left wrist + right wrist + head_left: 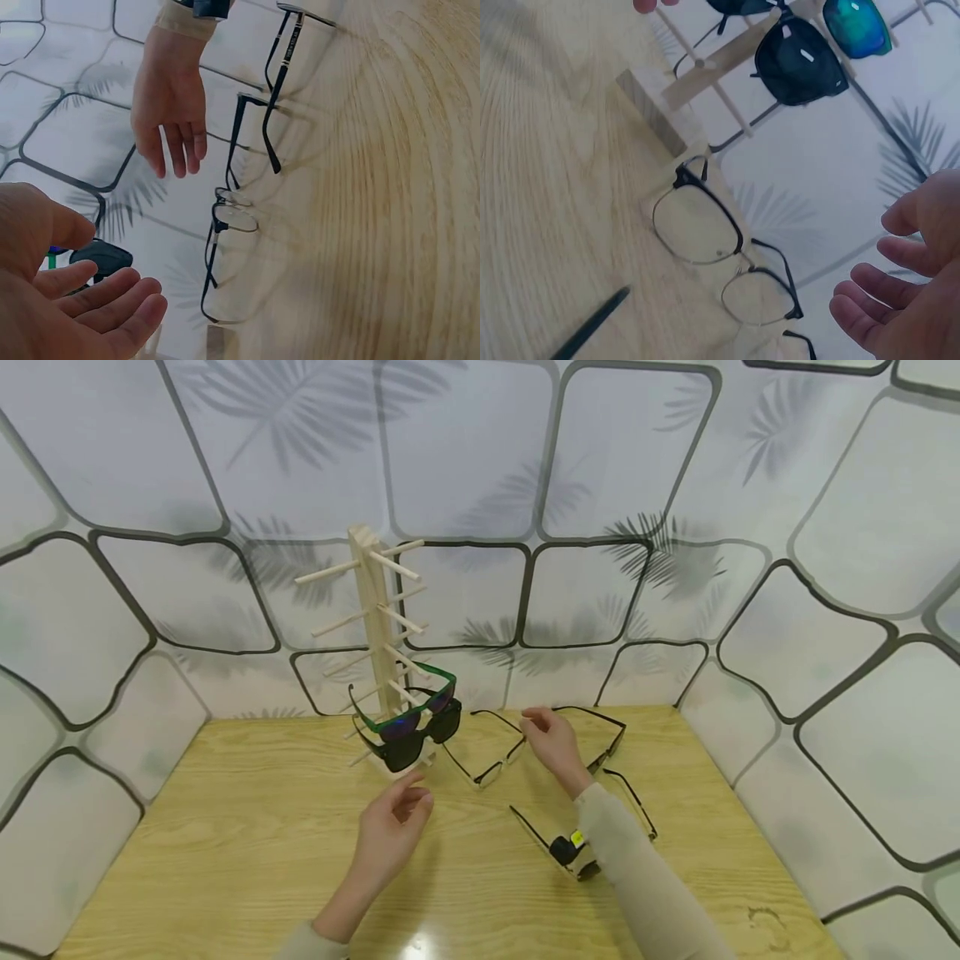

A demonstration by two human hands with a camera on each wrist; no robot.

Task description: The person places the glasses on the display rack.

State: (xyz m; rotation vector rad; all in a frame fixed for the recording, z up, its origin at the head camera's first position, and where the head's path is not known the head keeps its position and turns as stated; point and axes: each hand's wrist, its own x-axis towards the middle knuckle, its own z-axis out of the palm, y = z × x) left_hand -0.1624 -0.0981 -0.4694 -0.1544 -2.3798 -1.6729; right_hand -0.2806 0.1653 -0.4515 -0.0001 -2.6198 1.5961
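Wooden rack [372, 610]: stands at the back of the wood-grain counter [262, 843], green-framed sunglasses [401, 725] above black sunglasses [402, 752] on its lower part.
Clear glasses [739, 241]: lie on the counter just right of the rack, arms unfolded towards the wall, dark along the top of each lens and thin-rimmed below.
Handling: probably light and stiff, with smooth lenses that smudge and slim arms that could bend; best pinched at the bridge or near a hinge, off the lenses.
Other pairs: dark-framed glasses [613, 745] sit right of the clear ones; tagged glasses [561, 850], with a yellow sticker, lie nearer, partly hidden under the right forearm.
Left hand [386, 831]: empty, in front of the rack, just below the black sunglasses, fingers loosely bent.
Right hand [555, 745]: also empty, reaching farther forward, hovering above the counter beside the clear glasses, fingers relaxed and pointing left.
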